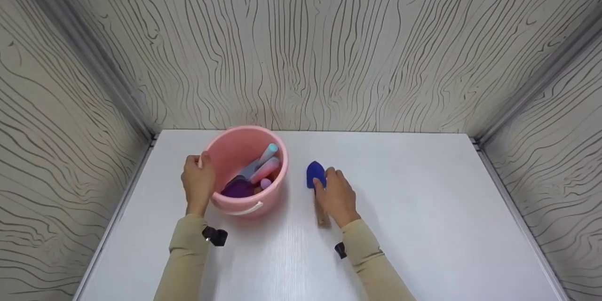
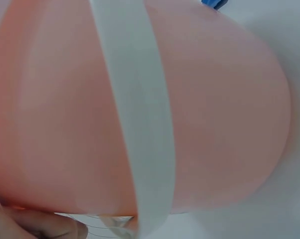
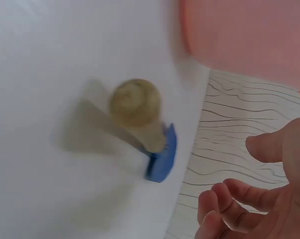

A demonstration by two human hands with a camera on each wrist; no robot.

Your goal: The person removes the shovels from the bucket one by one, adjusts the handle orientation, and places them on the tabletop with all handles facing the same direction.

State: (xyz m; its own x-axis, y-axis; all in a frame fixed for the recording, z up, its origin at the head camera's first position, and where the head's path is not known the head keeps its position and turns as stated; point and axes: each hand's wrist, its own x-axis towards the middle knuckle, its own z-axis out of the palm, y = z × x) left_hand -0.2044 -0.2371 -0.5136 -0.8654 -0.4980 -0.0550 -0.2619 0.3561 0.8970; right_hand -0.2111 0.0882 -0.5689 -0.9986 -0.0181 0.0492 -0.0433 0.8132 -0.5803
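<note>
My left hand (image 1: 197, 183) grips the left rim of a pink bucket (image 1: 228, 153), thumb and fingers on either side of it. The bucket leans a little, its mouth facing me. A small toy trowel with a blue blade (image 1: 315, 173) and a wooden handle (image 1: 323, 218) lies on the table to the bucket's right. Over the trowel is my right hand (image 1: 337, 197), partly covering the handle. In the right wrist view that hand (image 3: 284, 206) has thumb and bent fingers apart, with nothing between them, beside the wooden handle's rounded end (image 3: 135, 102).
Inside the bucket lie a purple piece (image 1: 237, 189), a pink handle (image 1: 266, 170), a teal-tipped handle (image 1: 268, 153) and other small pieces. A white carrying strap (image 2: 142, 109) hangs across the bucket's outside. Wood-patterned panels (image 1: 301, 47) enclose the white table (image 1: 447, 225) at back and sides.
</note>
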